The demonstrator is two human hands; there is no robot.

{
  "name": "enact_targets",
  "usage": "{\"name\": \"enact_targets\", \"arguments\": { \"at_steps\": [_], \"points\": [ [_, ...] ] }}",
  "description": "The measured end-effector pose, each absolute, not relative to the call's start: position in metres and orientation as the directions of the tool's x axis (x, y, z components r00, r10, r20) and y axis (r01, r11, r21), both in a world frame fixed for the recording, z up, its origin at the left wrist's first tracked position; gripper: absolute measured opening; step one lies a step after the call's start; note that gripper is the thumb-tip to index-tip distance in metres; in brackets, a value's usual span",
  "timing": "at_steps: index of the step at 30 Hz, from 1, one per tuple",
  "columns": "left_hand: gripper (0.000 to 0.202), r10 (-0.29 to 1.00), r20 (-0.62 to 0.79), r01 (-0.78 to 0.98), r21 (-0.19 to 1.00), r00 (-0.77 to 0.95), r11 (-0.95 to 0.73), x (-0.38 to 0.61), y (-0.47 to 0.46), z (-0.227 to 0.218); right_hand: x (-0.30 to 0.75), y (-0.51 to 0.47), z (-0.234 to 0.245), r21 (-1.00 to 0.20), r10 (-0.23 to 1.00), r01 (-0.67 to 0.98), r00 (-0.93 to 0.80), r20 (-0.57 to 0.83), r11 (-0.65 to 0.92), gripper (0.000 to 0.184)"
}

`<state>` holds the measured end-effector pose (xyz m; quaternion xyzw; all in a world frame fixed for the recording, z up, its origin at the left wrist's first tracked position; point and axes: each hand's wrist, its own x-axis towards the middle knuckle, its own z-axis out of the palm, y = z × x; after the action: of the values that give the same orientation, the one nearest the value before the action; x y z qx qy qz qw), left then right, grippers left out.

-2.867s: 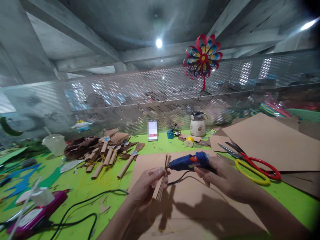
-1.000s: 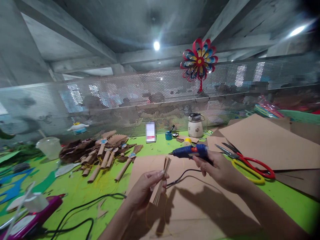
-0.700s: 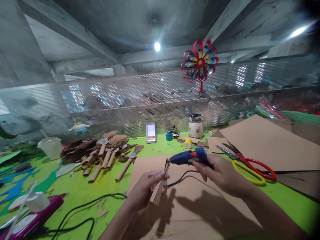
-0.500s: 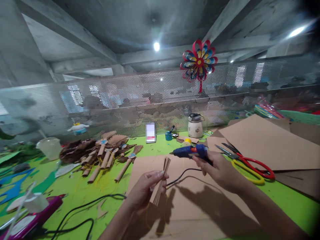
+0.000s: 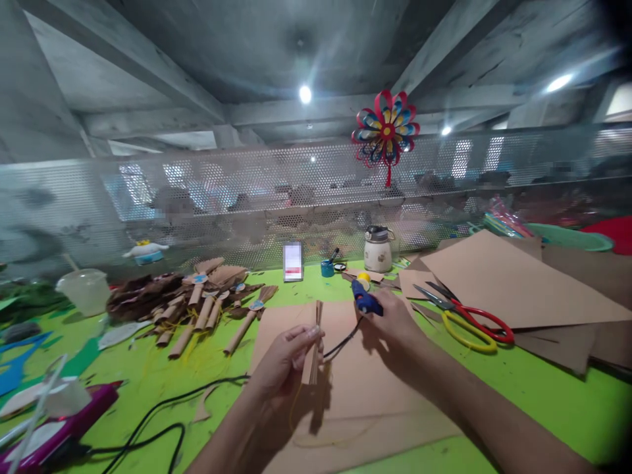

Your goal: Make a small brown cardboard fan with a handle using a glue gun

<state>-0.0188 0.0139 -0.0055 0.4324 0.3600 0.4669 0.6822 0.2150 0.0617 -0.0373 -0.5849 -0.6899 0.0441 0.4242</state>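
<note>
My left hand (image 5: 284,359) pinches a folded strip of brown pleated cardboard (image 5: 314,342), held upright above a brown sheet (image 5: 345,382) on the green table. My right hand (image 5: 390,319) is stretched further back over the sheet, closed round the blue glue gun (image 5: 365,303), whose nozzle points away toward the back. The gun's black cord (image 5: 340,342) runs from it toward the cardboard strip.
Red and yellow scissors (image 5: 467,319) lie right of my hand on brown sheets (image 5: 513,283). A heap of rolled brown paper pieces (image 5: 197,303) sits left. A phone (image 5: 292,261), a pot (image 5: 378,249), a plastic cup (image 5: 83,289) and a mesh screen (image 5: 247,197) stand behind. Cables (image 5: 148,428) cross the front left.
My right hand has carried the glue gun away from the cardboard strip toward the back of the table and turned its nozzle away. My left hand keeps holding the strip.
</note>
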Motion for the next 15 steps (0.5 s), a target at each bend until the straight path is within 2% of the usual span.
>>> {"name": "enact_targets", "arguments": {
  "at_steps": [7,11,13,15],
  "points": [
    [0.017,0.954,-0.023,-0.339,0.932,0.300,0.129,-0.014,0.008,-0.008,0.200,0.054,-0.049,-0.555,0.855,0.761,0.001,0.519,0.336,0.031],
    [0.019,0.954,0.032,-0.343,0.936,0.297,0.075,-0.015,0.009,-0.011,0.189,0.040,-0.033,-0.603,0.847,0.683,-0.046,0.529,0.413,0.020],
    [0.022,0.947,0.038,-0.338,0.938,0.319,0.076,-0.016,0.011,-0.014,0.181,0.034,-0.024,-0.701,0.864,0.544,-0.094,0.494,0.461,0.022],
    [0.023,0.940,0.065,-0.333,0.942,0.335,0.053,-0.016,0.014,-0.017,0.171,0.029,-0.018,-0.832,0.886,0.305,-0.152,0.438,0.464,0.029]
  ]
}}
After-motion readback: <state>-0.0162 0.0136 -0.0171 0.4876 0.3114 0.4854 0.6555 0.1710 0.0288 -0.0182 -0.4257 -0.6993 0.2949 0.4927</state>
